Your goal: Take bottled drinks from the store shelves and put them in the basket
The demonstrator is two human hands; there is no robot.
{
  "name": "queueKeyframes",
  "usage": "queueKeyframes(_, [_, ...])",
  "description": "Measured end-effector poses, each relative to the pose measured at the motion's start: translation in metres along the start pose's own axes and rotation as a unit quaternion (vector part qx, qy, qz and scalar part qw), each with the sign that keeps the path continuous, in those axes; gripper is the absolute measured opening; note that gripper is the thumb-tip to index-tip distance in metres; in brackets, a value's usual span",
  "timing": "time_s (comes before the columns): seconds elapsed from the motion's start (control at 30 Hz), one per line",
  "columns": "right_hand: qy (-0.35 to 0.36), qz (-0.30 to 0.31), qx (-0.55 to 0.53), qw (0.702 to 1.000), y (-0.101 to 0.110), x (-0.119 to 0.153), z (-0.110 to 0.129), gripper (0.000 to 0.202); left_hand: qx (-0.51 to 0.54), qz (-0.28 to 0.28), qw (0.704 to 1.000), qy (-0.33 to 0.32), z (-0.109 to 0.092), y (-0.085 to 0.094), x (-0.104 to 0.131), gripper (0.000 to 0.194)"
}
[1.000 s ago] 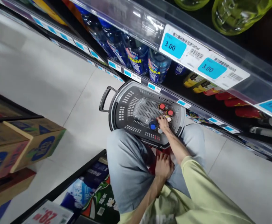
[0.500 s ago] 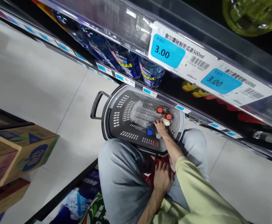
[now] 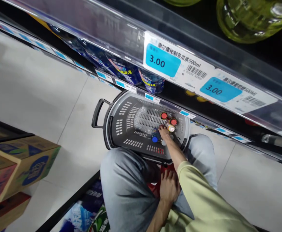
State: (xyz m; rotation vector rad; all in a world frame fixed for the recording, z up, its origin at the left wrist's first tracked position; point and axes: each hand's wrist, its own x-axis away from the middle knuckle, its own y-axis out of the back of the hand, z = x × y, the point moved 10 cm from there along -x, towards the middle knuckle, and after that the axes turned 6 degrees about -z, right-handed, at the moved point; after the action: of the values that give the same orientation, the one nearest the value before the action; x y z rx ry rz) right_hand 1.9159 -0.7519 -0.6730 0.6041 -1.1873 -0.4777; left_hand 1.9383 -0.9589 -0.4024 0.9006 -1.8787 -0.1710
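My right hand (image 3: 164,131) reaches down into a grey shopping basket (image 3: 116,137), among several upright bottles. Its fingers are bent together, and what they grip, if anything, is hidden. Close on its left stands a dark bottle with a blue cap (image 3: 155,138); a bottle with a white cap (image 3: 171,128) is on its right. A pale cap (image 3: 164,142) shows partly under the wrist. Two bottles with red caps, one cap (image 3: 164,115) and another cap (image 3: 173,121), stand beyond. Between my knees, my left hand (image 3: 169,185) rests with fingers extended on something red.
The shelf (image 3: 121,29) with price tags runs diagonally above the basket. Large blue-labelled bottles (image 3: 125,71) stand on its lower level. The basket's black handle (image 3: 97,113) sticks out leftward. Cartons (image 3: 27,161) are stacked at the left; dark packaging (image 3: 83,206) lies beside my leg.
The view has shifted slightly, so the shelf tags appear farther left. My right hand stays among the bottles, a little lower left in the picture. My left hand stays in place.
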Motion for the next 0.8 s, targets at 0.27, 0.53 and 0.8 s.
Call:
queueKeyframes(0.27, [0.027, -0.046, -0.031, 0.998, 0.013, 0.026, 0.005, 0.061, -0.018, -0.054, 0.998, -0.005, -0.002, 0.009, -0.001, 0.032])
queueKeyframes(0.53, [0.054, -0.097, -0.064, 0.992, 0.053, 0.076, 0.018, 0.054, -0.050, -0.125, 0.990, -0.040, -0.007, 0.018, -0.006, 0.027])
queueKeyframes(0.8, [0.015, -0.153, -0.108, 0.982, 0.104, 0.146, 0.020, 0.044, -0.060, -0.167, 0.983, -0.051, -0.009, 0.026, -0.006, 0.031])
